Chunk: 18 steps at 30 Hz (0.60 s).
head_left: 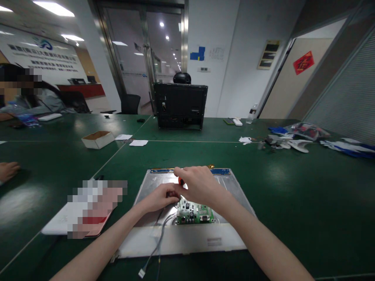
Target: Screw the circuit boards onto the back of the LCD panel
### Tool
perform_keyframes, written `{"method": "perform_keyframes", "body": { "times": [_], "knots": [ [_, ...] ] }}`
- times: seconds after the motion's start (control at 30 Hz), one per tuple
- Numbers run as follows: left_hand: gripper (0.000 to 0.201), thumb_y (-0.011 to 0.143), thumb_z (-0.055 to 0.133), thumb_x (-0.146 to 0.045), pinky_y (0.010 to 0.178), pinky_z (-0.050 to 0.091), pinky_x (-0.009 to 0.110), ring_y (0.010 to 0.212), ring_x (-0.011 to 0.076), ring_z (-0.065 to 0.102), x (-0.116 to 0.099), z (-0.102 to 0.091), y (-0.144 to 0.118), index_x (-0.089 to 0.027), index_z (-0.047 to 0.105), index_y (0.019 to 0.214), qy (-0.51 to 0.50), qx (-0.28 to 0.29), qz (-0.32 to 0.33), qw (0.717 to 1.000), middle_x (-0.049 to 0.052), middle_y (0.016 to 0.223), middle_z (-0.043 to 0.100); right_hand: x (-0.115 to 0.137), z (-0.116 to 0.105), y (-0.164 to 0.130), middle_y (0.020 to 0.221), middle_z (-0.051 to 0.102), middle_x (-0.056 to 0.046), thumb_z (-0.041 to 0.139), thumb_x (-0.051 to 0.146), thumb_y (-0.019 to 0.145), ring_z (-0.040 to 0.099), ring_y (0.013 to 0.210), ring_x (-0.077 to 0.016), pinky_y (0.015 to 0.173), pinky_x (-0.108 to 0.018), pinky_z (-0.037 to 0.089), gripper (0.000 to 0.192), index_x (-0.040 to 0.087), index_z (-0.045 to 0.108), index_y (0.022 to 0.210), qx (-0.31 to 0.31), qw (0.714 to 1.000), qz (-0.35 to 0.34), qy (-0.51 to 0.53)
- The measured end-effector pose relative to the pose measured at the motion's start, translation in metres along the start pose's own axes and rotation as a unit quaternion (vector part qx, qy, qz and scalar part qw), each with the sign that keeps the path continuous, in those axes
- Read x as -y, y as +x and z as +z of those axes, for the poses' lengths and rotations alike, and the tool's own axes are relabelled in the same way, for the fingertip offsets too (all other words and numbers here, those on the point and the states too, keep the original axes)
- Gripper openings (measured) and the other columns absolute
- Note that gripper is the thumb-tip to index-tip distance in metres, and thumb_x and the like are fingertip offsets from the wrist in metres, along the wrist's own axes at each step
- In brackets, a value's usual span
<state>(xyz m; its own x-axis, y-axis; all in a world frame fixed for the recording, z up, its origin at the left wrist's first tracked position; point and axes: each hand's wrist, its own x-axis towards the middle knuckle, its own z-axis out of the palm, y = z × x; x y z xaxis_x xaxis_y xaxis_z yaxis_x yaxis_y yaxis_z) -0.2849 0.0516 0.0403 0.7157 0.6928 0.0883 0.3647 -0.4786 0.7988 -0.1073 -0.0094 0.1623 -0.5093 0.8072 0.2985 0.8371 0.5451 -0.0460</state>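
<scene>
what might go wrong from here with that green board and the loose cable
The red handle in the right hand might slip and jab the left hand or nick the green board. The cable, its plug past the panel's near edge, could snag.

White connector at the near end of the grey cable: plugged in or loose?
Loose: the white connector lies past the near edge of the panel, apart from the green circuit board, nothing seen mated to it.

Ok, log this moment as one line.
Right hand: holding orange object, mostly hidden; left hand: alongside; circuit board: on metal panel; grey cable: over panel's edge
</scene>
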Motion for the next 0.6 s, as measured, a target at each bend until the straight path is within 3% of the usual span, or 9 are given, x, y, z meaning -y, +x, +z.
{"method": "perform_keyframes", "body": {
  "times": [0.1,0.3,0.47,0.6],
  "knots": [
    [0.01,0.079,0.058,-0.021,0.065,0.044,0.024,0.069,0.014,0.057,-0.0028,-0.001,-0.0005,-0.016,0.065,0.083,0.0,0.016,0.002,1.0,0.0,0.077,0.064,-0.002,0.0007,0.0005,0.074,0.065,-0.002,0.046,0.04,0.088,0.053,0.061,-0.0125,0.051,-0.027,0.019,0.02,0.021,0.054,0.087,0.008,1.0,0.008,0.0],
    [0.005,0.077,0.06,-0.018,0.064,0.043,0.023,0.069,0.0138,0.054,-0.0088,-0.0028,-0.001,-0.015,0.063,0.08,0.014,0.001,0.009,1.0,0.0,0.075,0.063,0.0008,-0.0009,0.0003,0.08,0.065,-0.002,0.048,0.026,0.083,0.053,0.062,-0.0119,0.049,-0.026,0.02,0.013,0.02,0.051,0.094,0.002,1.0,-0.001,0.003],
    [0.009,0.08,0.057,-0.022,0.061,0.042,0.023,0.067,0.0137,0.054,-0.006,-0.0019,-0.0013,-0.014,0.062,0.082,0.005,0.009,-0.005,1.0,0.001,0.075,0.062,0.0001,-0.0015,0.0006,0.077,0.065,-0.002,0.048,0.035,0.087,0.054,0.062,-0.0126,0.05,-0.026,0.021,0.015,0.021,0.051,0.093,0.009,1.0,0.0,-0.005],
    [0.011,0.081,0.057,-0.024,0.063,0.043,0.024,0.069,0.0144,0.055,-0.0035,-0.0017,-0.0012,-0.015,0.062,0.082,0.008,0.017,-0.002,1.0,0.001,0.076,0.062,-0.0006,-0.0013,0.0005,0.077,0.065,-0.001,0.049,0.029,0.086,0.054,0.062,-0.0117,0.05,-0.025,0.021,0.01,0.021,0.051,0.091,-0.001,1.0,0.001,0.0]
  ]
}}
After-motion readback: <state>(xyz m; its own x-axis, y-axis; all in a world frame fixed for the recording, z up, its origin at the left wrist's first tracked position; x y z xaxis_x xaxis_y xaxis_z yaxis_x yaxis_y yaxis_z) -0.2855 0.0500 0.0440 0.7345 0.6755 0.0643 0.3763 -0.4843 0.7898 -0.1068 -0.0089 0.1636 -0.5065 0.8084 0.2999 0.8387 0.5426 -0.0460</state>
